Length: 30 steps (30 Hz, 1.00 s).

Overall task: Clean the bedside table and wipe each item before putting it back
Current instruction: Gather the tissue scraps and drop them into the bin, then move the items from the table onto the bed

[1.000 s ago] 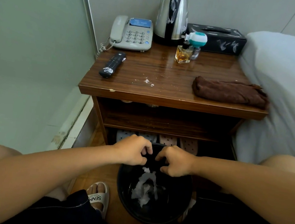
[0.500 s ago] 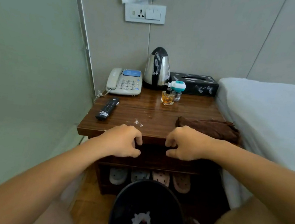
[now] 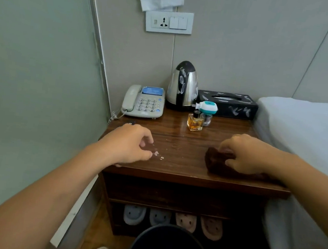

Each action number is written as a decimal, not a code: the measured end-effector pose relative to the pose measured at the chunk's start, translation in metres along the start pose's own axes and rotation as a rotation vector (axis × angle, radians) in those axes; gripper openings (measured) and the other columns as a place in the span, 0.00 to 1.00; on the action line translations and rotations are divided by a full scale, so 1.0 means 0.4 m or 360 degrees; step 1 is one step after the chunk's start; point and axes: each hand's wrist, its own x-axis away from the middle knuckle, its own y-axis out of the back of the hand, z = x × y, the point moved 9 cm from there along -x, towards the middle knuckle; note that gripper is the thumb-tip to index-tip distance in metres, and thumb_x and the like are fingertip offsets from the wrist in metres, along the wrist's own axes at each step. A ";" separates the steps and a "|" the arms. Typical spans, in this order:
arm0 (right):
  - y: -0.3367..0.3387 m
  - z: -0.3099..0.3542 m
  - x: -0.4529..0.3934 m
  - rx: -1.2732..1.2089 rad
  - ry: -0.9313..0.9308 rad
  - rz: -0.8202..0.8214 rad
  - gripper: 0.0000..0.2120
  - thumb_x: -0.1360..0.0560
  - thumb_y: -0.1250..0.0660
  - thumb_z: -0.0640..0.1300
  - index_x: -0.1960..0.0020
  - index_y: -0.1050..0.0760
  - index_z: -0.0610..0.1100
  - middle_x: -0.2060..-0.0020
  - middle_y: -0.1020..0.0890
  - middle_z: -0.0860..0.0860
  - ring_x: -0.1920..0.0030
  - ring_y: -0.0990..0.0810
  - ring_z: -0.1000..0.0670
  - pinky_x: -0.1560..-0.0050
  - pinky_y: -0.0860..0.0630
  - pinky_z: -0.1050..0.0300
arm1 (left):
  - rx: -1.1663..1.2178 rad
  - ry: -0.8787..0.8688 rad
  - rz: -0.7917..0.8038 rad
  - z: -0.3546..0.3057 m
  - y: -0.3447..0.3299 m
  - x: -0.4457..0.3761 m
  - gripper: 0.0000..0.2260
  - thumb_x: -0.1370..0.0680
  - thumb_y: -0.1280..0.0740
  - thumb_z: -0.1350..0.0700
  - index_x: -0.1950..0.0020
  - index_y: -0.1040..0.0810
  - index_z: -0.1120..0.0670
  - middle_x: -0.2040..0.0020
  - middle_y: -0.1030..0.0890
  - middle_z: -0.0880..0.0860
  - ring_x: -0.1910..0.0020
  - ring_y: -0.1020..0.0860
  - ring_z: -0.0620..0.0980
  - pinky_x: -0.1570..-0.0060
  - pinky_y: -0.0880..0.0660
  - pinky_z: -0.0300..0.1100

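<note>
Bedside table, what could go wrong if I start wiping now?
A sweep of the brown cloth under your right hand could tip the perfume bottle just behind. The crumbs by your left hand sit near the front edge and may miss the bin.

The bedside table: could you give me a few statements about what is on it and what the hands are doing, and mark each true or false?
1. The right hand grips a dark brown cloth on the bedside table. True.
2. The kettle stands between the telephone and the tissue box. True.
3. The left hand holds the small perfume bottle. False: the bottle stands apart from it, further back, and the hand holds nothing, beside pale crumbs.
4. The tabletop is free of crumbs. False: crumbs lie near its front edge.
5. Slippers sit in the table's bottom compartment. True.
</note>
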 end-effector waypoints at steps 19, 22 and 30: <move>0.038 -0.013 -0.334 -0.0448 -0.0656 -0.0557 0.30 0.29 0.33 0.74 0.59 0.27 0.45 0.63 0.21 0.49 0.60 0.20 0.47 0.64 0.26 0.54 | -0.0196 0.0690 -0.0118 0.274 -0.001 -0.166 0.30 0.28 0.24 0.41 0.33 0.31 0.51 0.40 0.19 0.53 0.43 0.20 0.57 0.47 0.22 0.50; 0.033 -0.008 -0.353 -0.0468 -0.0720 -0.0593 0.29 0.28 0.32 0.72 0.59 0.27 0.45 0.63 0.24 0.49 0.59 0.21 0.44 0.62 0.27 0.54 | -0.0186 0.0703 -0.0132 0.271 0.006 -0.164 0.29 0.29 0.23 0.43 0.33 0.30 0.51 0.41 0.20 0.54 0.44 0.20 0.57 0.48 0.22 0.50; 0.029 -0.023 -0.364 -0.0503 -0.0722 -0.0674 0.25 0.26 0.30 0.66 0.62 0.31 0.45 0.66 0.26 0.50 0.67 0.28 0.49 0.69 0.35 0.57 | -0.0201 0.0749 -0.0211 0.273 0.032 -0.156 0.32 0.28 0.23 0.45 0.30 0.31 0.52 0.40 0.20 0.55 0.43 0.20 0.58 0.49 0.21 0.50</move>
